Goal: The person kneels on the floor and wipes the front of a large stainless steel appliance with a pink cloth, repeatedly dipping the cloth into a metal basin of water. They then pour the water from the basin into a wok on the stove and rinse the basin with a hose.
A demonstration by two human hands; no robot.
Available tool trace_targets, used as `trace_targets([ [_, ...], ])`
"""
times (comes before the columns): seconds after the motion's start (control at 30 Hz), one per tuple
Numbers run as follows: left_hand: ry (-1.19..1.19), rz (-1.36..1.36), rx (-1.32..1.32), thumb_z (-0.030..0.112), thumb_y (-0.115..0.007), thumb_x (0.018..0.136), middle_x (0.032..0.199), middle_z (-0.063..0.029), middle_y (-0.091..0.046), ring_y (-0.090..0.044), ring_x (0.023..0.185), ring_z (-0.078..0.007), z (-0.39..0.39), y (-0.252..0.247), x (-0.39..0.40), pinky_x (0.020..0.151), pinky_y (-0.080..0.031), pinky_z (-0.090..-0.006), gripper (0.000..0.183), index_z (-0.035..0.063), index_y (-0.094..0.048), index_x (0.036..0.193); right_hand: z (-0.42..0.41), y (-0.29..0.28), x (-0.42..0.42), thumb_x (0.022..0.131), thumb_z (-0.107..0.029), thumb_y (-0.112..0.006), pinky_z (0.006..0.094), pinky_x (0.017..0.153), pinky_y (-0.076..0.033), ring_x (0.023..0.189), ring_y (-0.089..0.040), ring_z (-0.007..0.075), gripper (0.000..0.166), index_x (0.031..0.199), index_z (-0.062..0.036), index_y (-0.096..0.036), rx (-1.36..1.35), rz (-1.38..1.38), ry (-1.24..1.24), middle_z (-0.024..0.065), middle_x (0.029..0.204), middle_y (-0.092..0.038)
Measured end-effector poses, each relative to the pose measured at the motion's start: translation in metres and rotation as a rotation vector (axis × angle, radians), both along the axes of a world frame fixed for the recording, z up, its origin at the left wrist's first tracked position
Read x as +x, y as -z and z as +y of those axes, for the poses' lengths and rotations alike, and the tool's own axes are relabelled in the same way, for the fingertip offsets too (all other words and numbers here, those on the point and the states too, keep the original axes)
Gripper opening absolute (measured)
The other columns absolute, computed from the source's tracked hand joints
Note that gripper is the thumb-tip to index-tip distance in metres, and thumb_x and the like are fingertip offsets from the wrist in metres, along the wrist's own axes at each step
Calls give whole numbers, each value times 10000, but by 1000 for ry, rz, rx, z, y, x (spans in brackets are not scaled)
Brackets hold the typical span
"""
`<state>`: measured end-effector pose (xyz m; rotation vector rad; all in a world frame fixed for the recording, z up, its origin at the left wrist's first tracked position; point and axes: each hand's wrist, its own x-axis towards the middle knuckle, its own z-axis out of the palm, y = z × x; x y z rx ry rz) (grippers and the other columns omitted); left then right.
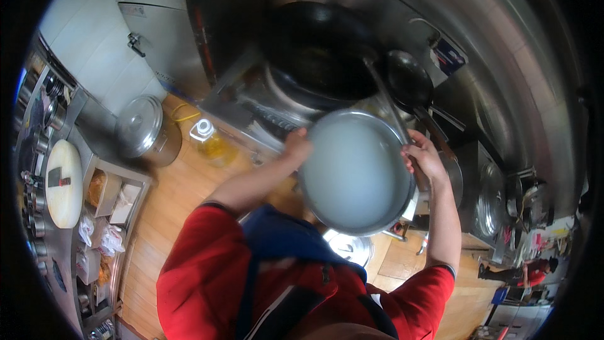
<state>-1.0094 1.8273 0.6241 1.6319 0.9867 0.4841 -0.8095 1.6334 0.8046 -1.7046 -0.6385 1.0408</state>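
A round metal pot (302,193) full of cloudy whitish liquid (356,174) is held between my two hands in front of my body. My left hand (297,146) grips its left side. On the right side my right hand (424,153) grips the pot, and a long metal utensil handle (389,99) runs up from beside these fingers; whether they also hold it is hard to tell. That utensil's far end reaches into a large dark wok (321,52) on the stove, just beyond the pot. The wok's inside is too dark to read.
Right of the wok lies a smaller pan (409,78) with a long handle. Left on the floor stand a lidded metal stockpot (141,125) and a jug of yellow oil (212,144). A cleaver (59,178) rests on a round chopping board (63,208). A co-worker (533,271) is far right.
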Motion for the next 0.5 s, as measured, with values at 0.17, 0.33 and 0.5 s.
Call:
trace_targets([
  [0.17, 51, -32, -50, 14, -483, 680, 888, -212, -564, -542, 887, -363, -1, 15, 5, 763, -428, -403, 185, 3, -525, 860, 62, 32, 7, 741, -35, -551, 224, 390, -389, 467, -505, 114, 415, 1132, 31, -430, -146, 71, -8, 63, 666, -556],
  [0.33, -31, -217, -161, -55, -435, 620, 657, -108, -474, -440, 690, -142, -5, 8, 3, 607, -375, -326, 105, -11, -440, 715, 98, 42, -2, 699, -20, -557, 324, 569, -474, 693, -588, 219, 364, 1060, 0, -513, -522, -1084, -377, 111, 808, -607],
  [0.5, -5, -217, -368, -5, -521, 676, 697, -75, -511, -470, 696, -145, -3, -7, -1, 643, -397, -301, 89, 28, -487, 751, 182, 38, -136, 715, -78, -580, 393, 784, -455, 912, -544, 303, 347, 1055, -15, -552, 230, -1397, -552, 148, 965, -564],
])
